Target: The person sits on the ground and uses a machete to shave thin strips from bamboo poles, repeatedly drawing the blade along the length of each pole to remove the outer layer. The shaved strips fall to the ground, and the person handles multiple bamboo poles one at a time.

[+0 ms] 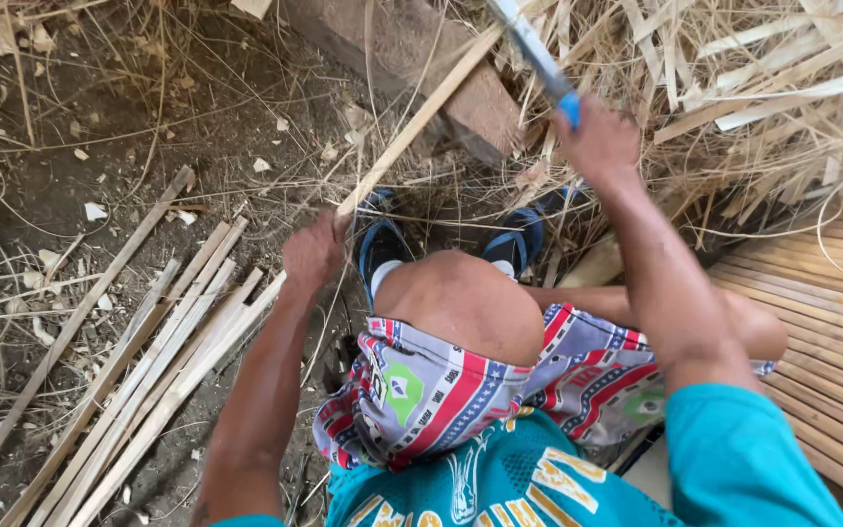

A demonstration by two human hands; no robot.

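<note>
Gripping a long bamboo strip (421, 122) in our left hand (312, 252), we hold it slanting up and away from us, its far end resting on a wooden block (441, 68) on the dirt ground (148, 127); the fingers are clenched round the strip's near part. Our right hand (597, 146) is closed on the blue handle of a blade (539, 59), raised above the strip, though whether its edge touches the bamboo we cannot quite tell. The strip looks light, thin and stiff along its length, likely springy, with sharp split edges, so we judge the safest hold is low down, well clear of the blade, flat faces under thumb and fingers. More strips (139, 361) lie together on the ground by our left arm, a woven mat (831, 322) at our right
</note>
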